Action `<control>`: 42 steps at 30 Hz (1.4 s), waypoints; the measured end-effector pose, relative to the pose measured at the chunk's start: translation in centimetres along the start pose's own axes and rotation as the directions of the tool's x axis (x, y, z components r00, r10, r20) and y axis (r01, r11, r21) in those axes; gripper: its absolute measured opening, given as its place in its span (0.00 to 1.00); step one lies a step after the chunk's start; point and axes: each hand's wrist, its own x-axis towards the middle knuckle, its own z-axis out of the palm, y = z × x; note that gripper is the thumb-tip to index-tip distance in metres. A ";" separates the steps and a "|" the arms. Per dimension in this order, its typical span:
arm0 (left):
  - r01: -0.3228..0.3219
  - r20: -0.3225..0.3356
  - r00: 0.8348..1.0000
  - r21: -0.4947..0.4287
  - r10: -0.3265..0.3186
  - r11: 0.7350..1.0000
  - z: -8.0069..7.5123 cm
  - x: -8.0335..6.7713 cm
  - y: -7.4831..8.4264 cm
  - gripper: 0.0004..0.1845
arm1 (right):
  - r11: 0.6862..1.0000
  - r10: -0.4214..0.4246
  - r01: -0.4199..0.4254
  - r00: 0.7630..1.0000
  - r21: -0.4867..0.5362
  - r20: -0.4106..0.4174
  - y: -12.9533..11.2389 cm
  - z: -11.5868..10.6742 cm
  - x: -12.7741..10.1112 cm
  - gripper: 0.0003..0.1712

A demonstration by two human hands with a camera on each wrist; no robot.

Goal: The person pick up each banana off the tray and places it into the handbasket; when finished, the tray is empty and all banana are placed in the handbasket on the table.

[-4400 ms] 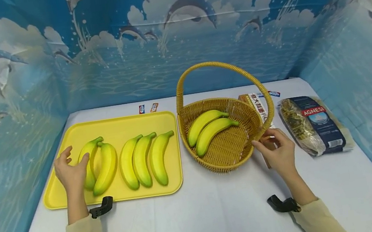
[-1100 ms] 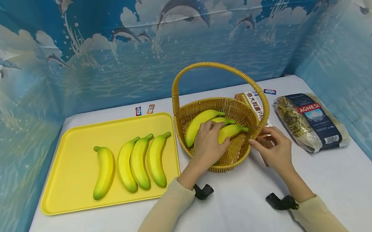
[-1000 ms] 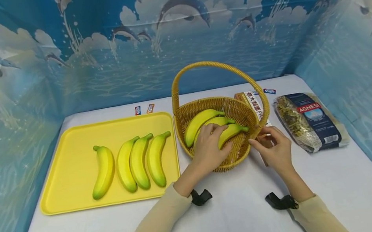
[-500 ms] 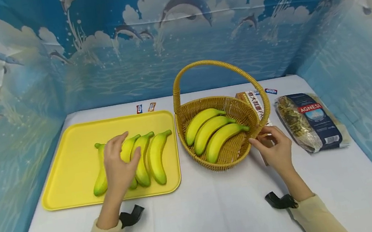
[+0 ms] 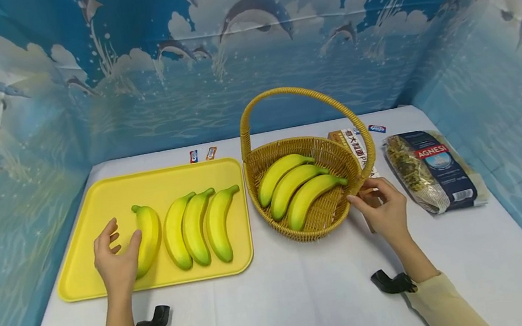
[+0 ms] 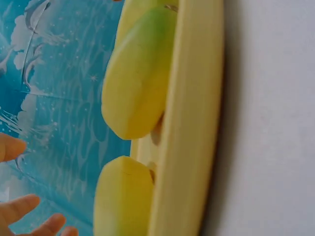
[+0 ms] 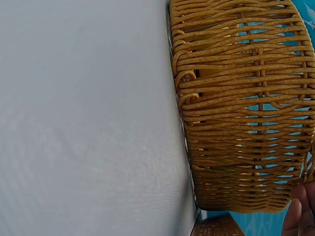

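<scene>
My left hand point(image 5: 117, 261) hovers over the left part of the yellow tray point(image 5: 98, 200), fingers spread and loosely bent with nothing in them. Just to its right lies a single banana point(image 5: 150, 231), partly covered by the thumb. Three more bananas point(image 5: 195, 230) lie side by side further right on the tray. In the left wrist view, banana ends point(image 6: 138, 83) rise above the tray's edge. My right hand point(image 5: 388, 214) pinches the rim of the wicker basket point(image 5: 324, 148) at the handle's foot. Inside the basket, three bananas point(image 5: 296, 187) lie in a slanted row.
Behind the basket's right side lies a pasta box point(image 5: 356, 144), partly hidden. A bag of pasta point(image 5: 434, 169) lies to the right on the white tablecloth point(image 5: 262, 313). Small wrapped packets point(image 5: 211, 153) lie along the back edge, before a dolphin-print curtain point(image 5: 158, 110).
One banana from the tray's left side went into the basket and was let go. My left hand then moved back left over the tray. My right hand stays at the basket rim.
</scene>
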 end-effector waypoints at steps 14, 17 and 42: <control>0.142 0.257 0.950 0.158 -0.179 0.977 1.1 0.2 -2.9 0.35 | 1.000 0.014 -0.014 1.000 0.019 0.003 -0.1 0.0 0.0 0.18; 0.159 0.266 0.942 0.187 -0.206 0.969 1.3 0.2 -3.1 0.34 | 1.000 0.004 -0.004 1.000 0.022 0.000 -0.1 0.0 0.0 0.18; -0.322 0.307 0.895 -0.055 0.323 0.945 6.5 -2.7 10.3 0.30 | 1.000 -0.007 0.007 1.000 -0.005 -0.003 -0.1 0.0 0.0 0.20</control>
